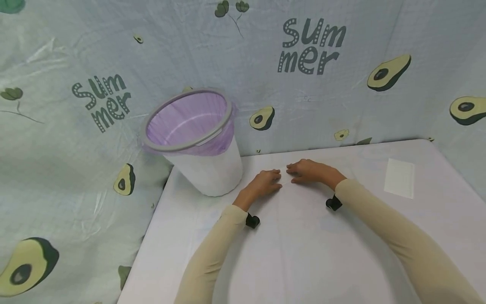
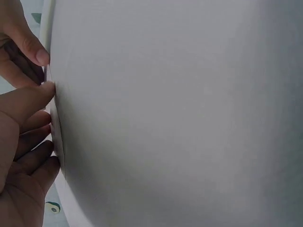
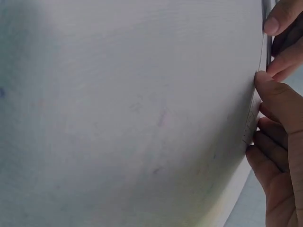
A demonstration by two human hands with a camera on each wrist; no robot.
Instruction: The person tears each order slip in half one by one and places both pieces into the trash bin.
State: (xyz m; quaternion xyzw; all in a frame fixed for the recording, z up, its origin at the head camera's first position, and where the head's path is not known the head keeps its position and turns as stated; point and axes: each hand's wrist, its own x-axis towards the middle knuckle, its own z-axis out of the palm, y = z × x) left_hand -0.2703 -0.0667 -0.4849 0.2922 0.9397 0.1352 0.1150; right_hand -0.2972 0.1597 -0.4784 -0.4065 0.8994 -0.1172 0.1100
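Both hands meet near the far edge of the white-covered table (image 1: 303,253). A thin pale strip (image 1: 284,177) shows between them, almost edge-on in the wrist views. My left hand (image 1: 263,182) pinches its left part, the thumb above and the other fingers curled along the edge. My right hand (image 1: 309,172) pinches the right part in the same way, thumbs close together. In the right wrist view, fine dark marks run along the strip (image 3: 251,124). What kind of thing it is, I cannot tell.
At the back left stands a white bin (image 1: 212,173) with a grey rim and a purple liner bag (image 1: 190,114). A white rectangular sheet (image 1: 399,178) lies flat on the right. Behind the table hangs a printed avocado curtain (image 1: 303,97).
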